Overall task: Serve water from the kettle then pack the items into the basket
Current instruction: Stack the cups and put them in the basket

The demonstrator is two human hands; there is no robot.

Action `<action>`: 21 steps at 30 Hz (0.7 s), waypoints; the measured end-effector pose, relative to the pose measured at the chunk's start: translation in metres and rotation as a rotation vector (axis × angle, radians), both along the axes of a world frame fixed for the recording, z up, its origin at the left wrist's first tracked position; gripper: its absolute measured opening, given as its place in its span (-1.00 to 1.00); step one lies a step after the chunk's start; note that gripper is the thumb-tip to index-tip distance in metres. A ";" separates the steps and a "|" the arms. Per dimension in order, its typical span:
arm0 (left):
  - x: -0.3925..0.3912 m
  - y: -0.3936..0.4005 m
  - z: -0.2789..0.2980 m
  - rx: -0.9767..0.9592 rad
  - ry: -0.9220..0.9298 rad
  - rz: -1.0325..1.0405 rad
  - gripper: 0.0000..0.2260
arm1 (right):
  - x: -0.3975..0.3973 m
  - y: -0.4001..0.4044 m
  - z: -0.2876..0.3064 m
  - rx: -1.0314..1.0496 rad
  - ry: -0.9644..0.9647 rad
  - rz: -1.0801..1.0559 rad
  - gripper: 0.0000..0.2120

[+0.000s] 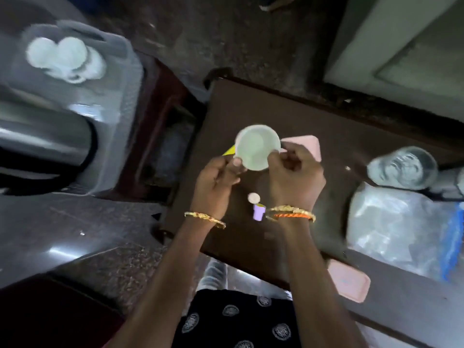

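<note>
A white cup (pixel 256 146) hangs above the dark brown table (pixel 339 126), mouth up, looking empty. My left hand (pixel 216 182) pinches its near left side and my right hand (pixel 293 177) grips its right rim. A steel kettle (pixel 42 139) lies in the grey plastic basket (pixel 118 79) at the left, with white cups and saucers (pixel 65 59) behind it. A pink tray (pixel 308 145) and a yellow object (pixel 229 150) show under the cup. A small purple cup (pixel 258 212) and a white round piece (pixel 253 197) sit on the table between my wrists.
A clear glass (pixel 404 168) stands at the right beside a clear plastic bag (pixel 391 229) with a blue edge. Another pink tray (pixel 349 285) lies at the near right. A dark red stool (pixel 160 121) holds the basket. Stone floor surrounds the table.
</note>
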State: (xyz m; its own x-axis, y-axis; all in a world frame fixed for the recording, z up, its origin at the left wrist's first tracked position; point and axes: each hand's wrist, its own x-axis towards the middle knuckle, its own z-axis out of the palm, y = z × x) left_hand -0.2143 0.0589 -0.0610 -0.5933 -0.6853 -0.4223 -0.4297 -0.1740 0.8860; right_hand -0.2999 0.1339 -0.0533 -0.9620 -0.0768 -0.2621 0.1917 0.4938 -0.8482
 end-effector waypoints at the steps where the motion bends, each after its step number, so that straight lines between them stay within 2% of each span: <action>1: 0.008 -0.024 0.010 -0.015 0.049 0.060 -0.85 | 0.001 -0.027 0.011 -0.050 0.021 0.069 -0.85; 4: 0.022 -0.090 0.034 -0.039 0.136 0.258 -0.83 | 0.006 -0.109 0.035 -0.147 0.085 0.288 -0.87; 7: 0.029 -0.151 0.044 -0.019 0.174 0.495 -0.76 | 0.014 -0.189 0.046 -0.243 0.062 0.426 -0.93; 12: 0.031 -0.219 0.031 0.046 0.153 0.733 -0.73 | 0.027 -0.278 0.037 -0.200 0.154 0.571 -0.89; 15: 0.027 -0.245 0.017 0.060 0.052 0.764 -0.74 | 0.032 -0.310 0.021 -0.146 0.180 0.614 -0.87; 21: 0.016 -0.279 -0.019 0.070 -0.145 0.642 -0.75 | 0.033 -0.341 -0.019 0.147 0.323 0.602 -0.78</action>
